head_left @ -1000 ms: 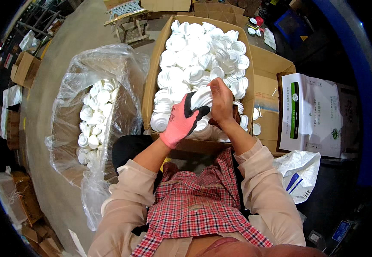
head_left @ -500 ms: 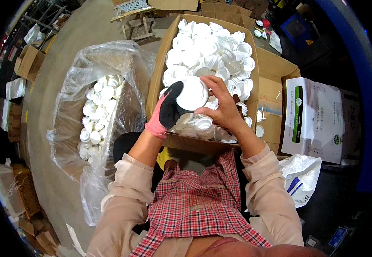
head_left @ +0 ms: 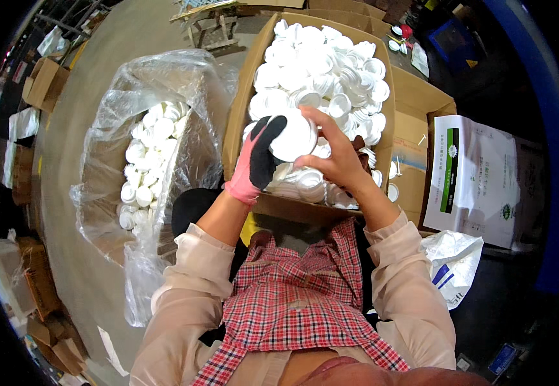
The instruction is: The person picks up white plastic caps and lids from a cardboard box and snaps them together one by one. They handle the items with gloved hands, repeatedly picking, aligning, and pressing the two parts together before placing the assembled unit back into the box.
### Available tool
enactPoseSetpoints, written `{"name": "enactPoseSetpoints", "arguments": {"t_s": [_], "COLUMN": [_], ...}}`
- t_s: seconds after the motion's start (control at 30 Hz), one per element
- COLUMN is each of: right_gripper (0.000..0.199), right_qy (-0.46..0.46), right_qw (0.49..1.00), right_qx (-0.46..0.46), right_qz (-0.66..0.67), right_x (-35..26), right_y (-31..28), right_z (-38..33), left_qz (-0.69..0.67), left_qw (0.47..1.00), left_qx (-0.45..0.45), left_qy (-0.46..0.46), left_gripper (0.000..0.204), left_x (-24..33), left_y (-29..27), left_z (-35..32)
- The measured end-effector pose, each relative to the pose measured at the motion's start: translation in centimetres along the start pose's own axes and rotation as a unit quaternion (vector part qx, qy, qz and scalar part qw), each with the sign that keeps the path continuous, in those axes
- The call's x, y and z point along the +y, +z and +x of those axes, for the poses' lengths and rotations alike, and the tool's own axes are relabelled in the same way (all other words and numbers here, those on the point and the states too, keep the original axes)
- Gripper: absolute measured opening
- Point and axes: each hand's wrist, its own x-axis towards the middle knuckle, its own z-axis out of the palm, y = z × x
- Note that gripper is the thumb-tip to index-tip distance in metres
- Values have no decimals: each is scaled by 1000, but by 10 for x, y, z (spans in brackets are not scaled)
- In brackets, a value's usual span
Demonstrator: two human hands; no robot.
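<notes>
A round white plastic lid [head_left: 294, 136] is held up over the near part of a large cardboard box [head_left: 241, 106]. My left hand [head_left: 260, 159], in a pink and black glove, is closed on the lid's left side. At the lid's right edge, the bare thumb and forefinger of my right hand [head_left: 340, 157] grip it, with the other fingers curled behind and partly hidden. Below and around both hands, the box is heaped with similar white lids [head_left: 308, 61], lying loose and in short stacks at many angles.
To the left, a clear plastic bag [head_left: 109, 128] lines a container holding more white lids [head_left: 144, 161]. On the right stand an open cardboard box [head_left: 414, 96] and a white printed carton [head_left: 475, 174], with a white plastic sack [head_left: 456, 260] nearer me. A small wooden stool [head_left: 212, 32] stands beyond.
My head view has shifted a little, so the boxes sit slightly differently in the picture. The lid has turned slightly between my hands, and both still hold it.
</notes>
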Motion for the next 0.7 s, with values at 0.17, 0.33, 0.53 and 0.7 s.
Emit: {"name": "enactPoseSetpoints", "arguments": {"t_s": [0.17, 0.33, 0.53, 0.7], "right_gripper": [56, 27, 13, 31], "right_qy": [117, -40, -51, 113], "right_qw": [990, 985, 978, 981], "right_qx": [-61, -94, -62, 24], "right_qz": [42, -138, -194, 154], "right_x": [36, 99, 78, 33], "right_y": [18, 80, 65, 44], "right_z": [-2, -36, -12, 9], "left_qz": [-552, -530, 228, 41], "left_qw": [830, 841, 967, 983], "left_qx": [-32, -19, -49, -176], "left_qy": [78, 103, -103, -41], "left_gripper": [86, 71, 42, 62], "left_x": [37, 38, 15, -23], "left_y": [-55, -95, -52, -54], "left_z": [0, 6, -8, -5]}}
